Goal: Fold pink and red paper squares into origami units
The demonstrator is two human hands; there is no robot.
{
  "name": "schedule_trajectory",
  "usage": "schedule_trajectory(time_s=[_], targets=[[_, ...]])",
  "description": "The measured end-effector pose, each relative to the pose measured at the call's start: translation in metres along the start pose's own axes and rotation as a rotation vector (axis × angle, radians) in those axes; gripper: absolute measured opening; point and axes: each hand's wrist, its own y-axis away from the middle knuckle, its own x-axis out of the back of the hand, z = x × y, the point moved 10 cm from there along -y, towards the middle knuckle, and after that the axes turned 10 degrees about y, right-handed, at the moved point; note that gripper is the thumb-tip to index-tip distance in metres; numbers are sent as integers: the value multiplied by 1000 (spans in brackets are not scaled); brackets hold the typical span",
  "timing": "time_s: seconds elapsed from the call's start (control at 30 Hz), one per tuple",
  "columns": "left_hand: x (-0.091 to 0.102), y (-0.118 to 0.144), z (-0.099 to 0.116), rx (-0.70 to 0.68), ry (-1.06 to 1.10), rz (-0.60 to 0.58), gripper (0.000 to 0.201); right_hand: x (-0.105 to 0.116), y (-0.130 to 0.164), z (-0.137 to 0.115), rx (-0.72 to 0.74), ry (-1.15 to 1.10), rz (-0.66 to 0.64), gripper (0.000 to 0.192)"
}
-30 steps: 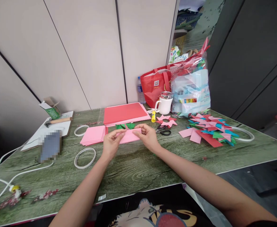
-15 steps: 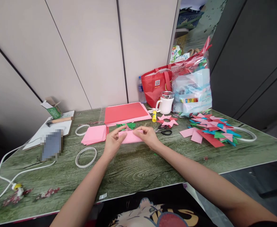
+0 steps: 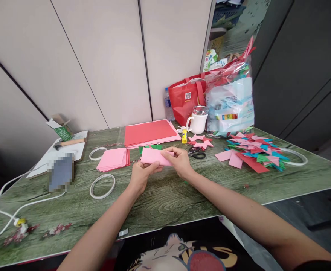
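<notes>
Both hands hold a folded piece of pink paper (image 3: 151, 155) in front of me, above the table. My left hand (image 3: 143, 174) grips its lower edge, thumb on the front and fingers beneath. The fingers of my right hand (image 3: 179, 160) pinch it at the right end. Just behind lies some green paper (image 3: 154, 147), partly covered by the pink one. Left of my hands sits a stack of pink squares (image 3: 112, 159) with red sheets under it. Black-handled scissors (image 3: 198, 154) lie right of my right hand.
Red sheets (image 3: 151, 132) lie at the back. A yellow glue stick (image 3: 184, 136), a white mug (image 3: 198, 122) and a red-and-pink paper ring (image 3: 200, 141) stand or lie nearby. Colourful folded papers (image 3: 255, 148) are heaped right. Tape rolls (image 3: 102, 186) and a hammer (image 3: 70, 142) lie left.
My left hand has shifted from the paper's left end to its lower edge. The pink paper now shows a flat strip, tilted slightly, and my right fingers have moved over its top.
</notes>
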Motion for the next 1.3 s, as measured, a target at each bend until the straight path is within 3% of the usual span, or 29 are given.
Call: schedule_trajectory(time_s=[0.9,1.0,1.17,1.3], targets=[[17,-9,20,-84,-139,41,33,3,-6,3,-39,-12,-14,23],[13,-10,23,-86,-194,-12,37,4,-6,3,-38,-3,-15,23],[-9,-4,47,-241,-304,-219,72,2,-7,7,-51,-7,-55,23],[-18,1,51,-285,-465,-325,48,-7,-7,8,-54,-2,-141,22]])
